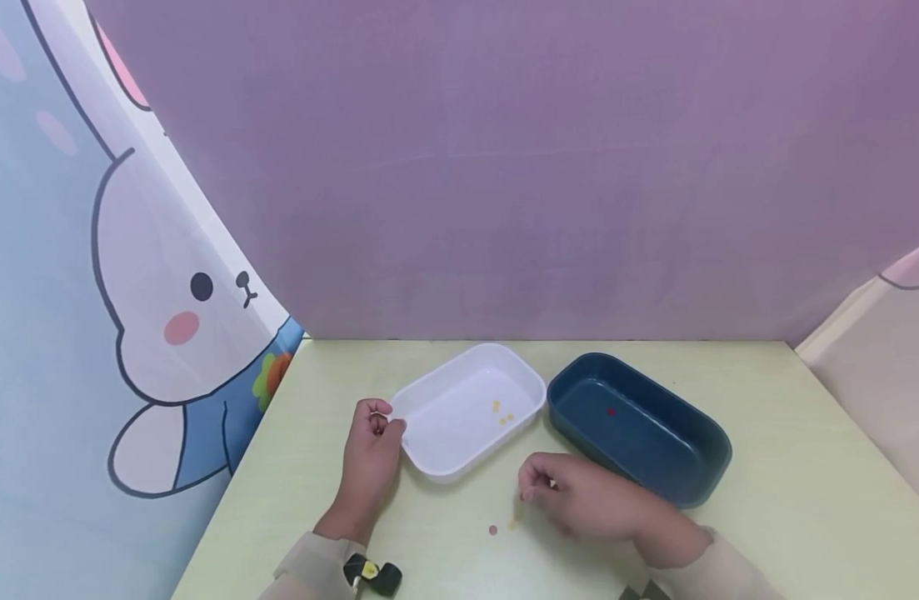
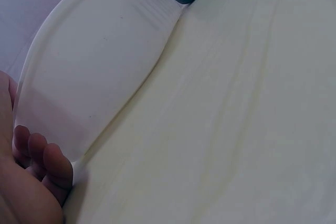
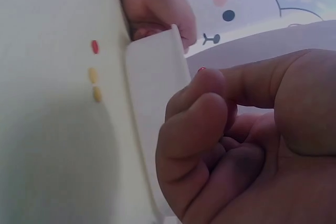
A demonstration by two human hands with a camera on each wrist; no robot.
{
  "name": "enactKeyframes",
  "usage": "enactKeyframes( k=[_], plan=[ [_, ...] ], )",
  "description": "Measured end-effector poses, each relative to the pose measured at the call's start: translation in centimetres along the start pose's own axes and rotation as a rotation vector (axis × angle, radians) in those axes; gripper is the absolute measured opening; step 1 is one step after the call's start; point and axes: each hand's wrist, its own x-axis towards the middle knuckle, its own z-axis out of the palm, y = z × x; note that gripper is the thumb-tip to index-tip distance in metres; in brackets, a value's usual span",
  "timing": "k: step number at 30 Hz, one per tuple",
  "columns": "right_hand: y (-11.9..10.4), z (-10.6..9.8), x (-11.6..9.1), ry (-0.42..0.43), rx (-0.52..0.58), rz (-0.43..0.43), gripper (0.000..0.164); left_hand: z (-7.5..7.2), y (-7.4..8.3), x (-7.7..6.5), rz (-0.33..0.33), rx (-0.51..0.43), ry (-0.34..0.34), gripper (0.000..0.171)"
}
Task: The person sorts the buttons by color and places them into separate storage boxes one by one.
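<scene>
My left hand (image 1: pixel 372 454) grips the left rim of a white tray (image 1: pixel 437 383), its thumb at the edge and fingers against the outer wall. Several small yellow pieces (image 1: pixel 496 407) lie inside that tray. My right hand (image 1: pixel 579 497) is above the table in front of the dark blue tray (image 1: pixel 710 437), thumb and index finger pinched together. In the right wrist view a bit of a small red piece (image 3: pixel 202 69) shows at those fingertips; most of it is hidden. Another red piece (image 1: pixel 611 411) lies in the blue tray.
On the pale table (image 1: pixel 789 500), left of the right hand, lie one round red piece (image 1: pixel 492 530) and two yellow pieces (image 3: pixel 93 75). The two trays stand side by side, nearly touching. A purple cloth (image 1: pixel 504 167) rises behind the table.
</scene>
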Motion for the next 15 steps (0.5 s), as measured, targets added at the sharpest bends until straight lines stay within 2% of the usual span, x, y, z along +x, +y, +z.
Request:
enactKeyframes(
  k=[15],
  plan=[
    [-3.4, -3.8, -0.8, 0.102, -0.006, 0.003, 0.014, 0.0, -0.1, 0.1, 0.003, -0.004, 0.005, 0.024]
  ],
)
